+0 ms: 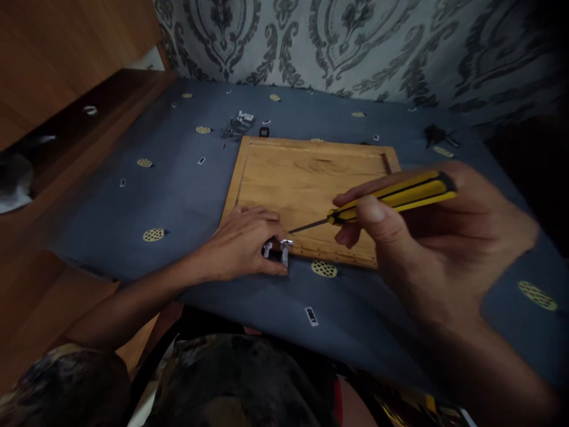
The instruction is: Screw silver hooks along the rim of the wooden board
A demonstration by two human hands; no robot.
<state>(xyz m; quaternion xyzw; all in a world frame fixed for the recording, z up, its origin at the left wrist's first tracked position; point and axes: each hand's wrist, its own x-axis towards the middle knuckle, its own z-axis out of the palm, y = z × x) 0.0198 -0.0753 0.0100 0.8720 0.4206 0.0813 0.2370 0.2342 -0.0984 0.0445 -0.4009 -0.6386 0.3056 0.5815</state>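
A wooden panel [306,178] with a raised frame lies flat on a blue patterned cloth [178,196]. My left hand [242,240] rests on its near left corner, fingers pinched on a small metal hinge [280,248] held against the panel's near edge. My right hand [427,237] is closed around a yellow and black screwdriver [391,198]. Its thin shaft points left, with the tip just above the hinge.
More metal hinges or fittings [237,126] lie in a heap beyond the panel's far left corner. A dark object [438,136] sits at the far right. Patterned wallpaper [355,47] rises behind; wooden furniture [57,53] stands to the left.
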